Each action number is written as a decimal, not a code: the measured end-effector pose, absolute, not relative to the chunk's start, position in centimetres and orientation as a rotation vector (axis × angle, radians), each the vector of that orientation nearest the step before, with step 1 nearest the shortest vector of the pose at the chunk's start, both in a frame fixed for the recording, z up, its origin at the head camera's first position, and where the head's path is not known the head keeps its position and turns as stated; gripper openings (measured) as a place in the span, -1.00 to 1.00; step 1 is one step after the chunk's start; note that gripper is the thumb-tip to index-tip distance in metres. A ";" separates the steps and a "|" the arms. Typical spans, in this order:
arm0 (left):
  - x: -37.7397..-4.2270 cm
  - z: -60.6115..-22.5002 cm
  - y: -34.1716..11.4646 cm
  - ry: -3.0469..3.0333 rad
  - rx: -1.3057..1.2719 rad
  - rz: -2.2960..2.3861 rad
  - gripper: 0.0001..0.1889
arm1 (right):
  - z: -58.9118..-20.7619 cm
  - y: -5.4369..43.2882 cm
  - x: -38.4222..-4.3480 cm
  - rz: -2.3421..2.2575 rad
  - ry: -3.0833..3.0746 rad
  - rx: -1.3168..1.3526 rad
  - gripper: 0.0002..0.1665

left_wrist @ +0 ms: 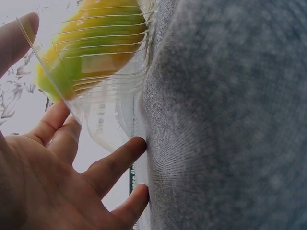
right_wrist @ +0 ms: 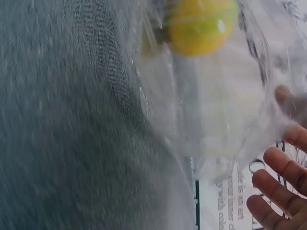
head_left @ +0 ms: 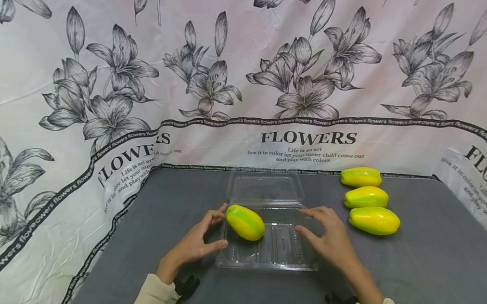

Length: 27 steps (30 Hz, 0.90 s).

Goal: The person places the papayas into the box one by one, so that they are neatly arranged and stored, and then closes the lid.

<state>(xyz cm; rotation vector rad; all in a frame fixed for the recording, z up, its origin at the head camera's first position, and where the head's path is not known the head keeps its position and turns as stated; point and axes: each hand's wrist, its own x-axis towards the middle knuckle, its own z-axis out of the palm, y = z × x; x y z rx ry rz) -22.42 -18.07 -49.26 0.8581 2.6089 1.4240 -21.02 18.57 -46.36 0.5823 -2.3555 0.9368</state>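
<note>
One yellow-green papaya (head_left: 245,223) lies tilted in the left part of a clear plastic clamshell box (head_left: 285,245), whose lid (head_left: 266,189) is folded back, away from the person. My left hand (head_left: 195,240) is at the box's left side, thumb and fingers spread around that corner, fingertips right at the rim in the left wrist view. Through the ribbed clear wall the papaya (left_wrist: 103,43) shows there. At the right side my right hand (head_left: 332,241) has its fingers relaxed and apart near the rim, with nothing in its grasp. The right wrist view is blurred.
Three more papayas stand in a row at the back right: a far one (head_left: 360,176), a middle one (head_left: 366,197) and a near one (head_left: 374,220). A grey cloth (head_left: 425,264) covers the table. Behind hangs a flower-printed curtain (head_left: 209,144).
</note>
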 end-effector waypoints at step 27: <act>-22.3 -49.3 -18.1 2.606 0.794 1.418 -0.40 | -44.7 27.2 -22.0 0.752 -2.431 0.448 -0.44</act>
